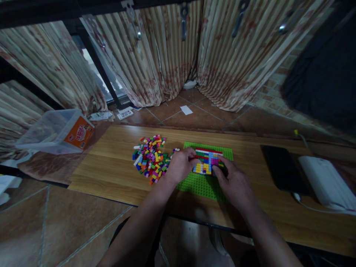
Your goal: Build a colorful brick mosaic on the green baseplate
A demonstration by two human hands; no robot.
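A bright green studded baseplate (205, 188) lies on the wooden table, with a block of colourful toy bricks (204, 159) built up on it in red, white, blue, yellow and magenta. At the block's left edge is my left hand (180, 164), its fingers curled in and the thumb pointing toward the bricks; whether anything is between the fingertips is hidden. My right hand (235, 181) grips the block's right part, thumb at the near side and forefinger at the far side, around magenta bricks (214, 160). Left of the baseplate spreads a pile of loose toy bricks (152, 159).
A black tablet-like device (283, 168) and a white box-shaped device (328, 181) with a cable lie on the right of the table (108, 163). A clear plastic bin (52, 133) with an orange label stands at the left. Curtains (155, 55) hang behind.
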